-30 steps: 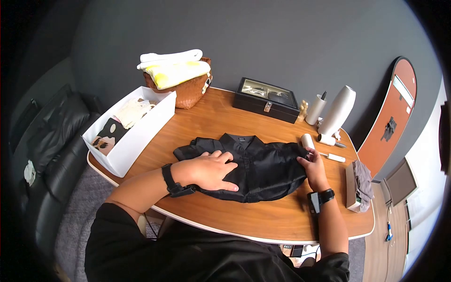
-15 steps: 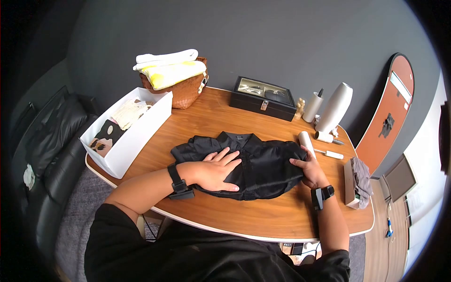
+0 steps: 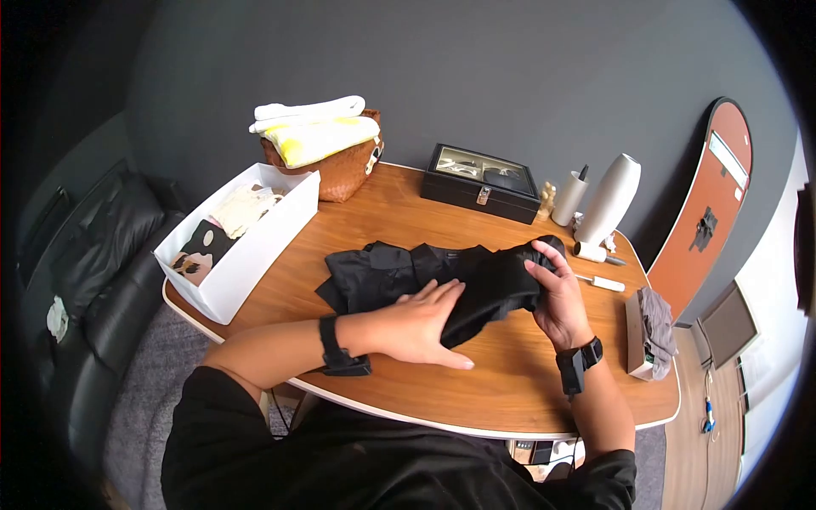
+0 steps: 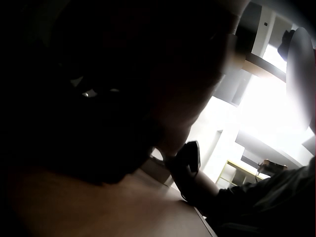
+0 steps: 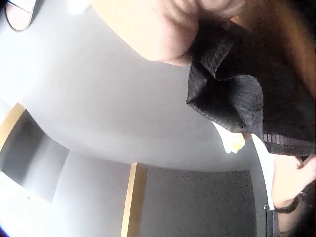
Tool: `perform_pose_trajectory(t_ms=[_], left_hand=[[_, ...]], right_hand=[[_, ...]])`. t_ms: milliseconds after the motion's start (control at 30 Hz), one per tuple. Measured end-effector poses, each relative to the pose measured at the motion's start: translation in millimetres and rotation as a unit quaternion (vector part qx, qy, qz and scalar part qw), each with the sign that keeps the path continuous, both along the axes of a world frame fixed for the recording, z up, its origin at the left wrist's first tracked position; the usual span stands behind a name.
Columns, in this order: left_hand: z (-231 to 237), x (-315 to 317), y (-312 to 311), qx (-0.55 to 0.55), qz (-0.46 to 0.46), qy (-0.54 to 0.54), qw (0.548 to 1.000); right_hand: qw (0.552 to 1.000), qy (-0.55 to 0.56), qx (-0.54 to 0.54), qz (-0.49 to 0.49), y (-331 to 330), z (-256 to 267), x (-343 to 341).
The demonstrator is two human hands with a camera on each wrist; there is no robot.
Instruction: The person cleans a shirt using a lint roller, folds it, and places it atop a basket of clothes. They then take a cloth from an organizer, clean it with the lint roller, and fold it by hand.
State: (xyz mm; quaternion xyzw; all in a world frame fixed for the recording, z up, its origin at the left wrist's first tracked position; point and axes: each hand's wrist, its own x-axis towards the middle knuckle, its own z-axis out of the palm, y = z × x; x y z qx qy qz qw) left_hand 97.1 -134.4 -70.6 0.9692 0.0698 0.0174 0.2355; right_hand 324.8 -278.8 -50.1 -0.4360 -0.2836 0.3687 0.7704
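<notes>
Black shirt (image 3: 491,291), no longer flat, was lifted toward right edge of tabletop (image 3: 382,212), apparently pinched by right hand (image 3: 561,308), left hand (image 3: 415,328) spread against it.

There are two hands, one left hand (image 3: 416,330) and one right hand (image 3: 559,308), with two wristbands, one left (image 3: 334,342) and one right (image 3: 580,364). There is one black garment (image 3: 370,276) and one worktop (image 3: 382,217). Two open boxes show, one white (image 3: 272,244) and one smaller (image 3: 634,336), plus one brown basket (image 3: 342,177), one black case (image 3: 466,192) and one sofa (image 3: 81,357). The cloths in the white box overlap too much to count.
</notes>
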Motion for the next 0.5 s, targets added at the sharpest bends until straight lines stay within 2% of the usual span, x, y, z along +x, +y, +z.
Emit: perform_pose_trajectory(t_ms=[67,100,167,200,267,333,367,400,467,500], left_hand=[[-16,8,-11,0.01,0.05,-0.128,0.99],[-16,13,-11,0.009,0.051,-0.126,0.991],[-4,24,-5,-0.156,0.076,-0.196,0.965],[13,24,-8,-0.133,0.081,-0.252,0.955],[56,16,-6,-0.203,0.132,-0.165,0.956],[73,14,5,-0.229,0.149,-0.225,0.935],[65,21,20,-0.341,0.097,-0.279,0.892],[88,8,12,-0.372,0.099,-0.291,0.876],[93,7,23,-0.491,0.052,-0.319,0.809],[96,4,27,-0.492,0.054,-0.318,0.808]], right_hand=[[0.999,-0.023,0.038,-0.006,10,14,-8],[0.998,-0.041,0.047,-0.006,14,25,-16],[0.994,-0.079,0.066,-0.026,20,52,-30],[0.99,-0.099,0.085,-0.051,23,66,-36],[0.982,-0.131,0.123,-0.059,22,93,-37],[0.969,-0.168,0.155,-0.092,18,123,-46],[0.965,-0.177,0.171,-0.093,16,137,-50],[0.961,-0.185,0.185,-0.092,16,148,-52],[0.951,-0.237,0.186,-0.066,12,163,-42],[0.939,-0.265,0.193,-0.108,16,171,-50]])
